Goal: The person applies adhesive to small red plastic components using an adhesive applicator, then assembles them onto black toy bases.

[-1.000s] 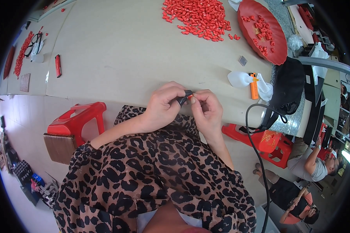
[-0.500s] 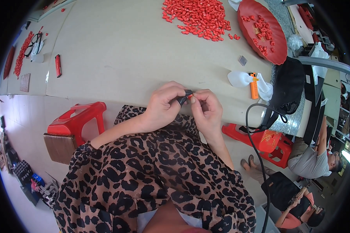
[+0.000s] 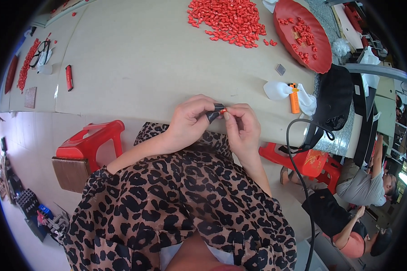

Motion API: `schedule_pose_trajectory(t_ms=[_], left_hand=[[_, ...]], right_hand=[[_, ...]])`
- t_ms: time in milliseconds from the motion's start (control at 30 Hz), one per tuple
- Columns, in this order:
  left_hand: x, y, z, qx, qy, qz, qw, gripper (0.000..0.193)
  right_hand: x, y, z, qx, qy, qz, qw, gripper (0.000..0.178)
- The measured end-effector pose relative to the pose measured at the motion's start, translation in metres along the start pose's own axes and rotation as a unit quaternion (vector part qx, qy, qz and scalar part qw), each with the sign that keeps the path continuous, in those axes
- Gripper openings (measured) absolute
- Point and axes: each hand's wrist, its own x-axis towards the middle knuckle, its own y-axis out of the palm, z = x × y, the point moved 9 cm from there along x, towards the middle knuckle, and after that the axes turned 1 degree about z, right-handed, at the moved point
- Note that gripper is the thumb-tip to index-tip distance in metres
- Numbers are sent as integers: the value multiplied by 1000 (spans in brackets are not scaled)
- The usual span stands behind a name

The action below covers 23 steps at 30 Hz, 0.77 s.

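Just over the near edge of the table, my left hand (image 3: pixel 188 119) and my right hand (image 3: pixel 245 130) meet fingertip to fingertip. Between them is a small red piece (image 3: pixel 224 111), shiny and partly hidden by the fingers. Black material (image 3: pixel 214 114) shows at the tips of my left thumb and forefinger; whether it is finger covers or a separate thing, I cannot tell. My right thumb and forefinger pinch the red piece from the other side. Farther away on the table lies a heap of similar red pieces (image 3: pixel 230 20).
A scalloped red plate (image 3: pixel 320 62) holds more red pieces. Near it are a white bottle (image 3: pixel 276 90), an orange tool (image 3: pixel 295 101), a white cloth (image 3: pixel 307 103) and a black bag (image 3: pixel 337 97). A black cable (image 3: pixel 301 171) hangs at right. Red stools (image 3: pixel 91 140) flank me; people are at right.
My hands stay together at nearly the same place, and the red piece shows slightly more between the fingertips. At lower right, the seated person in pink has shifted posture.
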Motion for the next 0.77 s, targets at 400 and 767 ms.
schedule_pose_trajectory(t_ms=[400, 767], left_hand=[[1, 7, -3, -244, -55, 52, 967, 17], [0, 9, 2, -179, -53, 95, 978, 19]], right_hand=[[-8, -9, 10, -24, 3, -22, 999, 10], [-4, -8, 26, -97, -65, 6, 993, 13]])
